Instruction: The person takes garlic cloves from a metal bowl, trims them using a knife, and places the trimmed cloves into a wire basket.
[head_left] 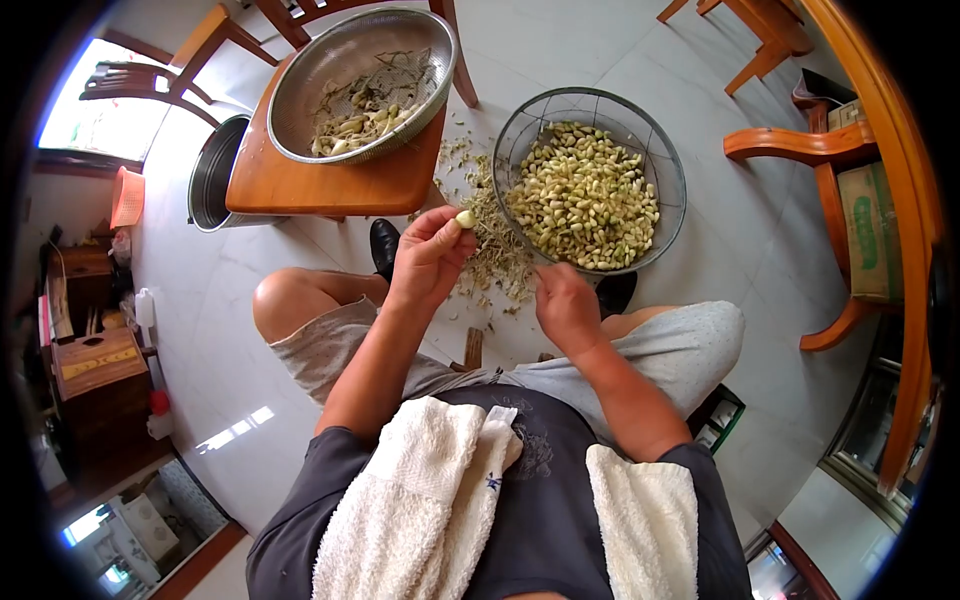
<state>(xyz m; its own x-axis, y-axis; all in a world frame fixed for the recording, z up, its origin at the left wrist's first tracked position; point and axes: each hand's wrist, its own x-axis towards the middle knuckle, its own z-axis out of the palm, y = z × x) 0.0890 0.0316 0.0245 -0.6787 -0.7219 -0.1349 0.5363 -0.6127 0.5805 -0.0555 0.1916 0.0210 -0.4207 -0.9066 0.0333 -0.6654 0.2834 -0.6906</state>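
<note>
My left hand pinches a small pale green-white bulb, like a shallot or garlic bulb, between thumb and fingers. Lower and to the right, my right hand is closed; whatever its fingers hold is too small to make out. Beyond it, a round wire basket on the floor holds a heap of similar trimmed bulbs. A metal colander rests on a wooden chair seat, containing untrimmed bulbs with dry roots and stalks.
Dry trimmings litter the floor between my feet and beside the basket. Behind the chair at left stands a metal bucket. A wooden table edge and a cardboard box are at right. White towels hang over my chest.
</note>
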